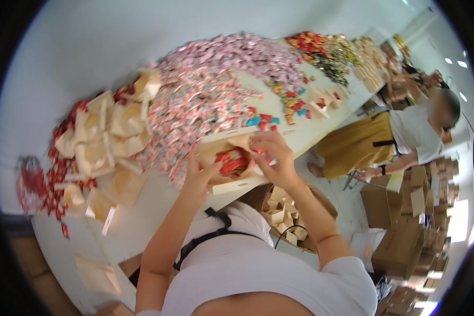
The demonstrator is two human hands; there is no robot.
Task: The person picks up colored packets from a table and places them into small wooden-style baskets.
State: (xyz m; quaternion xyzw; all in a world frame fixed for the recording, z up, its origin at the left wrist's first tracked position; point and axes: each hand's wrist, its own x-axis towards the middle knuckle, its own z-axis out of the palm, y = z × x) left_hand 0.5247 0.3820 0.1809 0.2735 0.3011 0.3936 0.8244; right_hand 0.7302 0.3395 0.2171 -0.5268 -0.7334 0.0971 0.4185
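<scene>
In front of my waist, over the table's near edge, is an open cream paperboard box [237, 185]. Red wrapped packets [233, 162] lie inside it, around darker contents too blurred to name. My left hand [199, 173] grips the box's left side, thumb over the rim. At the opposite end, my right hand [277, 158] has its fingers bent around the box's edge and flap. Just beyond the box spreads a heap of small white-and-orange packets [197, 106]. Loose red and teal packets [262, 119] are scattered near my right fingers.
Open cream boxes [93, 152] crowd the table's left over red packets [59, 170]. Pink packets [237, 51] are heaped along the wall. A carton of cream boxes [278, 211] stands below my right arm. Another person [414, 130] is at the right, near stacked cartons [399, 249].
</scene>
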